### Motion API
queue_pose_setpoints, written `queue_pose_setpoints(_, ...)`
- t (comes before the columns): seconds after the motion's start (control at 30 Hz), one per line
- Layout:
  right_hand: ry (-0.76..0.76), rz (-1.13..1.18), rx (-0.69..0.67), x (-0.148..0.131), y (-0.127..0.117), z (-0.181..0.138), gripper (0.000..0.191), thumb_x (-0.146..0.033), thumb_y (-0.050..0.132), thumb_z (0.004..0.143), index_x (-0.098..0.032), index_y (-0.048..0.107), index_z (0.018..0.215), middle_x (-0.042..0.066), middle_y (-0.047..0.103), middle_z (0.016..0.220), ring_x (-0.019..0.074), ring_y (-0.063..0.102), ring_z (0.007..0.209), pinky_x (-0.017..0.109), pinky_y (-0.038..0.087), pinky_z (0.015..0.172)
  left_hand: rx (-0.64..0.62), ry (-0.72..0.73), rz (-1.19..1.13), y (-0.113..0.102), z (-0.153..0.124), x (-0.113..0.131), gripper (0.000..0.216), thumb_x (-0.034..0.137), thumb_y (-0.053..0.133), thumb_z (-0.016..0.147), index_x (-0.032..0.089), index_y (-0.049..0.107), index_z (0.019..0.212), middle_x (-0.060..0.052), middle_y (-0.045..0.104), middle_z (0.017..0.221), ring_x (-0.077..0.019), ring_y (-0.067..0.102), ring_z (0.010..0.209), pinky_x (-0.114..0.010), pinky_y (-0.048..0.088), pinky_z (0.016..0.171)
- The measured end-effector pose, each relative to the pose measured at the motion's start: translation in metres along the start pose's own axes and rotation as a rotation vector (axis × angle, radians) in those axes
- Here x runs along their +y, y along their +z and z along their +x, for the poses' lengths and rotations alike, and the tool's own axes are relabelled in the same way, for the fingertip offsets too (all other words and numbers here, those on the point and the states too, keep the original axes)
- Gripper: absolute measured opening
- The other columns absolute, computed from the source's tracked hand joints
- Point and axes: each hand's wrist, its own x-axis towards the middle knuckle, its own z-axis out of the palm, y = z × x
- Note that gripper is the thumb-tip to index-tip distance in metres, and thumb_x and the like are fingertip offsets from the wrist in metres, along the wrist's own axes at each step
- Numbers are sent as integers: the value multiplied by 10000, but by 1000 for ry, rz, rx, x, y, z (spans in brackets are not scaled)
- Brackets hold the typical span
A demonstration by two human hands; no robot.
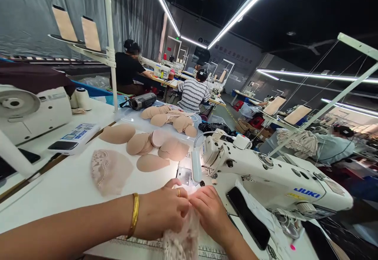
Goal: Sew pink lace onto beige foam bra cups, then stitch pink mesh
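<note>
Both hands are close together just in front of the needle plate [184,174] of a white sewing machine [260,169]. My left hand [163,211], with a gold bracelet and a ring, has its fingers curled on a pale lace piece [181,242]. Pinching the same lace from the other side is my right hand [211,212]. The lace hangs down between them over a ruler strip [147,245]. A sheer cup-shaped lace piece [110,171] lies flat to the left. Beige oval pads [152,162] are spread behind it.
More beige pads [169,118] sit on a clear plastic sheet. A black phone [248,216] lies to the right, below the machine arm. Thread cones [63,24] stand on a rack at upper left. Two people are seated at machines ahead; another is at far right.
</note>
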Motion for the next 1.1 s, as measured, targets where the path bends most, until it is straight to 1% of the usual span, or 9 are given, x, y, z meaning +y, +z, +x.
queue_pose_setpoints(0.03, -73, -96, -60, 7, -2, 9, 231, -172, 560, 1013, -304, 749, 1013, 15, 771, 923, 226, 635, 881, 380, 453, 840, -30, 9, 101, 3, 4, -11, 249, -48, 649, 592, 182, 553, 591, -44, 703, 913, -264, 584, 954, -519, 283, 1039)
queue_pose_setpoints(0.1, -174, -236, -126, 15, -3, 22, 313, -102, 469, 1022, -259, 737, 982, 32, 771, 938, 220, 606, 874, 366, 429, 802, -104, 0, 159, 9, 11, -32, 270, -64, 646, 525, 183, 557, 587, -24, 678, 851, -229, 566, 848, -497, 305, 1012)
queue_pose_setpoints(0.2, -172, -275, -125, 21, -5, 25, 354, -31, 439, 974, -224, 724, 1055, 56, 770, 1031, 222, 587, 922, 349, 425, 785, -127, -33, 109, 14, 15, -48, 242, -28, 665, 531, 190, 583, 597, -1, 641, 770, -190, 535, 734, -477, 331, 988)
queue_pose_setpoints(0.33, -132, -285, -146, 25, -10, 16, 383, -18, 470, 943, -225, 706, 1162, 46, 767, 1050, 222, 603, 980, 329, 446, 779, -55, -46, 96, 19, 14, -47, 200, 13, 676, 579, 199, 642, 643, -22, 665, 874, -201, 558, 769, -472, 332, 990)
queue_pose_setpoints(0.53, -16, -251, -151, 33, -12, 16, 419, -31, 463, 942, -251, 719, 1190, 43, 751, 1180, 229, 622, 1122, 315, 500, 864, 109, -157, 112, 50, 15, -45, 218, 32, 669, 591, 211, 662, 716, -28, 647, 943, -220, 542, 832, -491, 284, 995)
queue_pose_setpoints(0.67, 42, -226, -139, 31, -13, 21, 439, -55, 449, 942, -274, 746, 1180, 37, 748, 1215, 226, 648, 1105, 319, 524, 911, 184, -205, 130, 64, 21, -43, 167, 66, 670, 629, 206, 663, 720, -42, 635, 944, -219, 505, 831, -496, 262, 945)
queue_pose_setpoints(0.77, 38, -260, -100, 34, -12, 22, 487, -46, 436, 933, -288, 753, 1214, 54, 758, 1192, 235, 678, 1065, 347, 538, 931, 187, -219, 154, 67, 25, -45, 147, 96, 678, 637, 211, 678, 729, -55, 636, 958, -218, 474, 815, -489, 264, 914)
queue_pose_setpoints(0.93, 43, -318, -65, 46, -7, 15, 546, -29, 457, 907, -306, 733, 1287, 62, 763, 1201, 250, 693, 1047, 365, 553, 919, 174, -245, 122, 70, 27, -47, 249, 69, 669, 609, 242, 717, 783, -52, 645, 1005, -225, 488, 837, -501, 241, 930)
queue_pose_setpoints(1.1, 60, -344, -56, 49, -4, 10, 569, -20, 476, 898, -335, 719, 1305, 46, 763, 1215, 248, 693, 1014, 352, 556, 893, 197, -231, 104, 76, 24, -47, 266, 54, 659, 585, 228, 697, 782, -49, 636, 998, -209, 456, 794, -442, 248, 866)
